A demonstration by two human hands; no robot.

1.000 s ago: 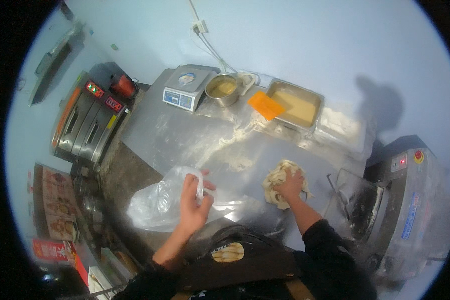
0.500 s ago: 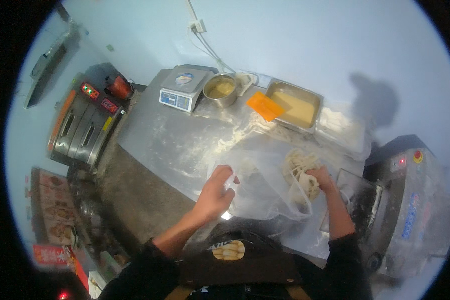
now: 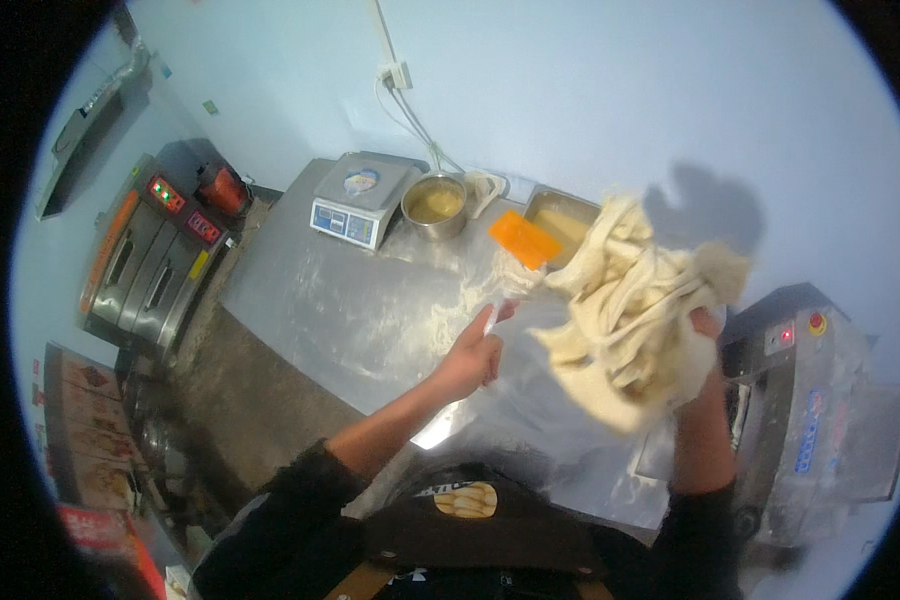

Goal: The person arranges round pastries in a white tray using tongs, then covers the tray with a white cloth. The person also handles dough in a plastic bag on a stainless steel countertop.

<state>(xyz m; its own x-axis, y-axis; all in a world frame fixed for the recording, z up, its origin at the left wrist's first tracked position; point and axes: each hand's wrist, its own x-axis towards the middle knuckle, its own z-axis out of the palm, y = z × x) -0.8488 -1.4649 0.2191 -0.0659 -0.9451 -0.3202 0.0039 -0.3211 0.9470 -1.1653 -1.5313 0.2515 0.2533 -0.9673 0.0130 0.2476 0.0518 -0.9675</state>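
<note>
A large heap of pale dough strips (image 3: 625,310) is lifted over the right part of the metal table. My right hand (image 3: 708,328) is partly hidden at its right side, with the fingers closed on it. The dough's lower edge is smeared by motion. My left hand (image 3: 470,358) is closed over the table, its fingers pinching the edge of a clear plastic bag (image 3: 520,350). The bag stretches from there toward the dough, and its far side is hidden behind it.
On the flour-dusted table (image 3: 320,320) stand a scale (image 3: 365,195), a round metal pot (image 3: 435,210), an orange scraper (image 3: 523,240) and a steel tray (image 3: 540,195) of yellowish content, partly behind the dough. A machine (image 3: 795,400) stands at right, an oven (image 3: 150,260) at left.
My right hand has risen with the dough, which was down in the plastic bag and is now up in front of the tray. My left hand has shifted slightly right, still holding the bag.
</note>
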